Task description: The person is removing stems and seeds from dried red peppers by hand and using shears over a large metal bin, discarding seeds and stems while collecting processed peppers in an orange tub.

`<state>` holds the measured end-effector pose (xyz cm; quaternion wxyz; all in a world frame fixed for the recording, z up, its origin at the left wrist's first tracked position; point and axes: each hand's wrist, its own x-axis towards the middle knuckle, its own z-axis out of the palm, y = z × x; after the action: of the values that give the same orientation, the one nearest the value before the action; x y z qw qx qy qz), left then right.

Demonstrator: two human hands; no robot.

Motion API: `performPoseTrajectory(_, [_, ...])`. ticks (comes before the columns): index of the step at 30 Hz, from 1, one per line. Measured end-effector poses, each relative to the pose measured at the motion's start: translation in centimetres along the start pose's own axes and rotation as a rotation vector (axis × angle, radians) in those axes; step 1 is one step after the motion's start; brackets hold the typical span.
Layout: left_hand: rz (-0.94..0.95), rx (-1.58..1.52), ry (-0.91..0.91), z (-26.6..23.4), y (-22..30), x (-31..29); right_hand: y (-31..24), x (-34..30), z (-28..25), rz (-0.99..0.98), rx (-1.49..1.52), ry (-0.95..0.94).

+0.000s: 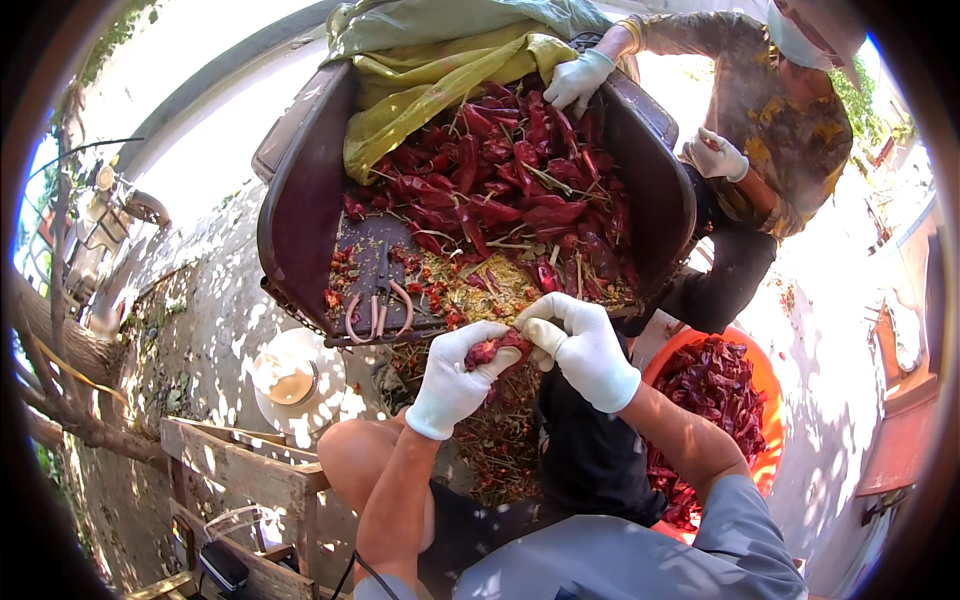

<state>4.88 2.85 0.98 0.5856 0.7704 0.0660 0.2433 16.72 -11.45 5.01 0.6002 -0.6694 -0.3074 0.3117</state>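
Observation:
In front of me, just beyond my knees, my left hand [448, 385] in a white glove is closed around a dried red chili pepper [497, 349]. My right hand [590, 352], gloved too, pinches at the pepper's upper end; its fingertips partly hide that spot. Both hands are at the near edge of a dark cart bed [300, 215] heaped with dried red chili peppers [500, 175]. Pale yellow seeds [500, 288] and torn red bits lie along its near part. A pair of scissors [380, 305] with pinkish handles rests there, left of my hands.
An orange basin [772, 400] of red peppers stands by my right leg. Across the cart's right side, another person [760, 120] reaches a gloved hand into the heap. A yellow-green sack [420, 105] covers the back left. At lower left stands a wooden frame [240, 465]; debris covers the ground below.

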Motion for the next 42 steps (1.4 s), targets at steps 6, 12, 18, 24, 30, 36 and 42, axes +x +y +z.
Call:
performPoseTrajectory(6, [-0.226,-0.246,-0.014,0.9,0.6,0.3,0.5,-1.1,-0.8,-0.041,0.165,0.041])
performPoseTrajectory(12, [-0.271,-0.233,-0.073,2.2,0.7,0.2,3.5,-3.0,-0.1,-0.219,0.149,0.161])
performPoseTrajectory(18, [0.152,0.285,0.232,3.8,2.8,-0.9,4.3,-4.8,-0.8,-0.362,-0.181,0.416])
performPoseTrajectory(24, [0.216,0.533,0.306,6.5,4.0,-3.6,3.6,-6.3,-1.4,-0.641,-0.647,0.457])
performPoseTrajectory(30, [0.202,0.636,0.236,6.6,4.2,-4.9,3.9,-7.2,-1.6,-0.788,-0.867,0.411])
performPoseTrajectory(36, [0.162,0.687,0.130,6.1,4.6,-5.5,4.1,-7.6,-2.1,-0.817,-0.962,0.222])
performPoseTrajectory(42, [0.215,0.707,0.192,6.7,3.4,-5.9,4.7,-7.5,-1.5,-0.778,-0.943,0.202])
